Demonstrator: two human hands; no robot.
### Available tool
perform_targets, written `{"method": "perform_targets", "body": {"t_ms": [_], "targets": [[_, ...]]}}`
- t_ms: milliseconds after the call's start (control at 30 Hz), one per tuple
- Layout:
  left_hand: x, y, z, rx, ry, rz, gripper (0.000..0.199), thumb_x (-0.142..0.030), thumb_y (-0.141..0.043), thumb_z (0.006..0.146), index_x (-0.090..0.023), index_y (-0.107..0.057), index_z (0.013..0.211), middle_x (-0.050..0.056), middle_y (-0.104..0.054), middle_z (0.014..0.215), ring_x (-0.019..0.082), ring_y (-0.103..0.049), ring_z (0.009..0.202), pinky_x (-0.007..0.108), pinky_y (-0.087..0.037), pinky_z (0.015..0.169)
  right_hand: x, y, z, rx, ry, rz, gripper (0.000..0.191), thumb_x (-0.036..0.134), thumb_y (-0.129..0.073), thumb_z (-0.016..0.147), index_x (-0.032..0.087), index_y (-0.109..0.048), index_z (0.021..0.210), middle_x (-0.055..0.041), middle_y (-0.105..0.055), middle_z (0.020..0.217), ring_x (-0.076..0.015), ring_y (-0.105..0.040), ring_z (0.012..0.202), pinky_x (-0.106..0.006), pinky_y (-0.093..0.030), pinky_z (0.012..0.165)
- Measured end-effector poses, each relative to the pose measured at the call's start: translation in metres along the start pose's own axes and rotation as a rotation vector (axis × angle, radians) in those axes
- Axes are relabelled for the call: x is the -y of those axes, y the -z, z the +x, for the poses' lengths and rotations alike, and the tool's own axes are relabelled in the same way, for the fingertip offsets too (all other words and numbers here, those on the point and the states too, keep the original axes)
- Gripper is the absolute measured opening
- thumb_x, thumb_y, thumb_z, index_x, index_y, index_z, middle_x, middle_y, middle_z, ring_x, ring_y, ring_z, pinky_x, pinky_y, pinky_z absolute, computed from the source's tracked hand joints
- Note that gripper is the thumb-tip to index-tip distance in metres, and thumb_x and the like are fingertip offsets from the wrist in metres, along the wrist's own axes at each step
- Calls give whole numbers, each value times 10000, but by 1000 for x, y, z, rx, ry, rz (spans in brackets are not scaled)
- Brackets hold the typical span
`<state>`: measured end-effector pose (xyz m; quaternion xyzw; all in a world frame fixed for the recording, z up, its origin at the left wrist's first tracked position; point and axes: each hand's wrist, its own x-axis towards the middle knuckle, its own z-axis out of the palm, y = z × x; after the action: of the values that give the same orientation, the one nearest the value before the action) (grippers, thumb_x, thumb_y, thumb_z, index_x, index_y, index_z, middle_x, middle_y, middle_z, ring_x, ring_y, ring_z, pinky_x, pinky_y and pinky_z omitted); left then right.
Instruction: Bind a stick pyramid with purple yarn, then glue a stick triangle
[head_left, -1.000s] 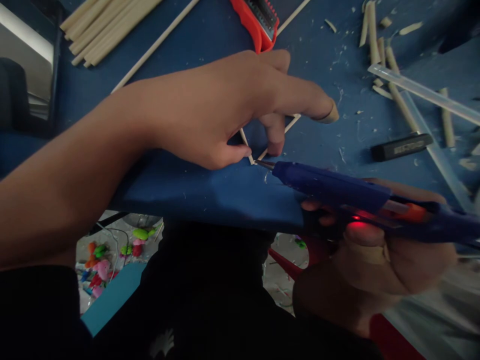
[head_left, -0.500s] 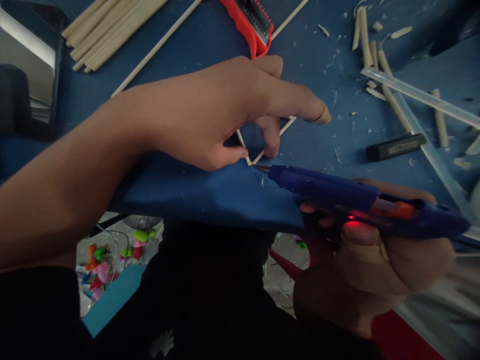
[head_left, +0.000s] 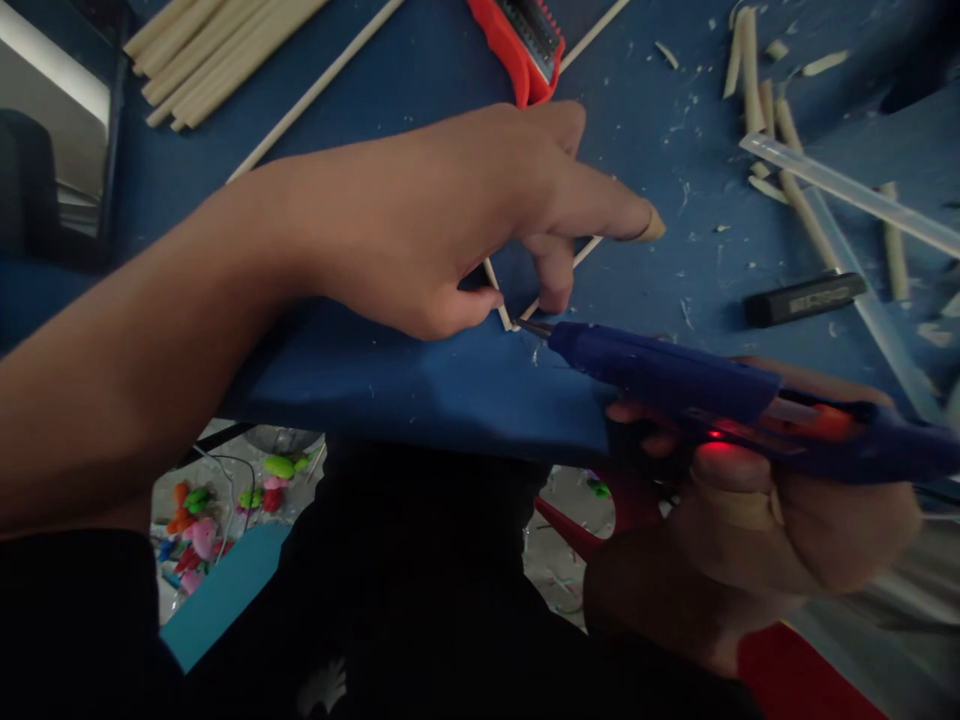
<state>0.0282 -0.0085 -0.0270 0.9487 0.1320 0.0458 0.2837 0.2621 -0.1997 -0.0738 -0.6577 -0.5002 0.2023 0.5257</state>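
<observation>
My left hand point(head_left: 480, 210) presses down on two thin wooden sticks that meet in a V near the table's front edge. Its thumb bears on the left stick point(head_left: 505, 318), and a bent finger holds the right stick point(head_left: 587, 251); the index finger stretches out above the table. In my right hand point(head_left: 780, 520) is a blue hot glue gun point(head_left: 667, 370) with a red light glowing on it. The gun's metal nozzle point(head_left: 534, 327) points left, at the corner where the sticks meet. Whether it touches the wood is hard to see.
Thicker wooden dowels point(head_left: 225, 55) lie at the back left, with a long thin stick point(head_left: 315, 90) beside them. Behind my left hand is a red-handled cutter point(head_left: 517, 55). Clear glue sticks point(head_left: 855, 187), a black block point(head_left: 806, 298) and wood offcuts point(head_left: 750, 75) are scattered rightward.
The glue gun's nozzle has shifted slightly up onto the inner side of the stick corner. My left hand keeps its hold, and the view has moved a little.
</observation>
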Motion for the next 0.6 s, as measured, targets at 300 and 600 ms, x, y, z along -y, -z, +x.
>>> {"method": "perform_targets", "body": {"t_ms": [300, 600], "targets": [[-1, 0, 1, -2, -20, 24, 765, -194, -497, 943, -122, -444, 1702, -11, -834, 1330, 317, -558, 1222, 400, -423, 888, 3, 3, -2, 58, 31, -49, 383, 651, -821, 913, 271, -788, 880, -15, -742, 859, -200, -727, 639, -383, -556, 567], [-2, 1, 1, 0, -10, 40, 771, -185, -454, 929, -131, -444, 1697, -15, -835, 1320, 301, -553, 1300, 393, -428, 895, 0, 6, -2, 74, 68, -73, 401, 670, -811, 911, 275, -799, 980, -35, -756, 850, -218, -708, 601, -382, -560, 492]]}}
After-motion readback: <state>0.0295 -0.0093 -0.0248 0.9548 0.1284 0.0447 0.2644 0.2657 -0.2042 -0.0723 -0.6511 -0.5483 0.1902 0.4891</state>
